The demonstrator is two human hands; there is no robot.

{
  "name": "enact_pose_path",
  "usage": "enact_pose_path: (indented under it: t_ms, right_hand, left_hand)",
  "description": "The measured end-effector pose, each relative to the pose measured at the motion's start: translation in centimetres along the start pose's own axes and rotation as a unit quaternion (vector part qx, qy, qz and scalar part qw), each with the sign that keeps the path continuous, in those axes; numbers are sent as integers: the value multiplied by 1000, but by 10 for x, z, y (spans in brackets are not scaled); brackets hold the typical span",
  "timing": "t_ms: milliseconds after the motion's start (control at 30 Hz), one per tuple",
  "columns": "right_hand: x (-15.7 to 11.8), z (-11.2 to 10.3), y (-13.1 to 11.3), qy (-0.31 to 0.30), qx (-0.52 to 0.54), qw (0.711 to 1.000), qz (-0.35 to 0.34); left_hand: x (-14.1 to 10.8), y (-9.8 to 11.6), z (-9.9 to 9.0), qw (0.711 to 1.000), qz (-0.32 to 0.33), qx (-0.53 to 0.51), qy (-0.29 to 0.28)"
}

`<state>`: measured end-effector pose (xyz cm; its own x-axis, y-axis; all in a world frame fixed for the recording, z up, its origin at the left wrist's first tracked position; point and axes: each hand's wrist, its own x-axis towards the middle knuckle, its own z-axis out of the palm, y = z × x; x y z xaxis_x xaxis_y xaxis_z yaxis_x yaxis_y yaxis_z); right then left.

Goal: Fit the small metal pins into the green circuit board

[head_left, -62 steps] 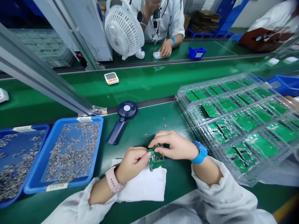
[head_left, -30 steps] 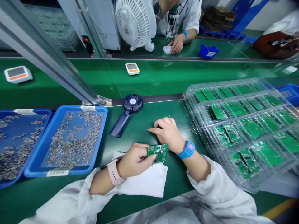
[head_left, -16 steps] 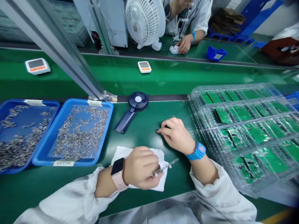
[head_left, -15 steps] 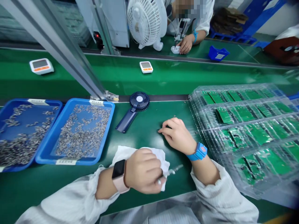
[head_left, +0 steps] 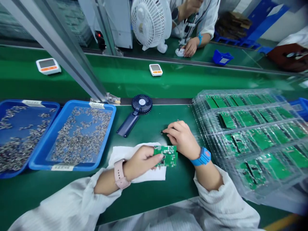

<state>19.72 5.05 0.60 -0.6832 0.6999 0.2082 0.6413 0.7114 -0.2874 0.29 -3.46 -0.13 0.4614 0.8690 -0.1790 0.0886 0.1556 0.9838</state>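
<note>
My left hand [head_left: 143, 162] grips a green circuit board [head_left: 170, 157] by its left side, thumb on top, component face up. Beneath it a white cloth [head_left: 158, 174] lies on the green table [head_left: 154, 207]. My right hand [head_left: 181, 138] is above and right of the board, thumb and index finger pressed together at a tiny dark part [head_left: 162, 132] on the table. Whether that part is between the fingertips or just touching them is too small to tell. Another tiny part [head_left: 178, 120] lies just beyond the knuckles.
Two blue trays [head_left: 110, 128] of small metal parts stand at the left, near a dark handheld fan [head_left: 141, 104]. Stacked clear trays [head_left: 204, 125] of circuit boards are at the right. Beyond the green belt [head_left: 125, 72], a person works beside a white fan [head_left: 151, 24].
My left hand has turned over, and the board now shows its flat green face instead of its edge. My right hand has barely moved. The camera view has shifted slightly.
</note>
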Motion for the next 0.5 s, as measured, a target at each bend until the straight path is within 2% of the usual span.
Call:
enact_pose_path:
  t_ms: [67,167,233,500]
  right_hand:
    - [0,0,0,0,-11,1000,-6]
    - [1,1,0,-9,-26,999,-18]
    - [1,2,0,-15,-32,999,-18]
    - [7,7,6,2,-27,1000,-9]
  left_hand:
    - [1,1,-4,1000,4,-11,-19]
    - [0,1,-3,996,50,62,-42]
    - [0,1,-1,993,66,92,-34]
    - [1,1,0,994,69,85,-17]
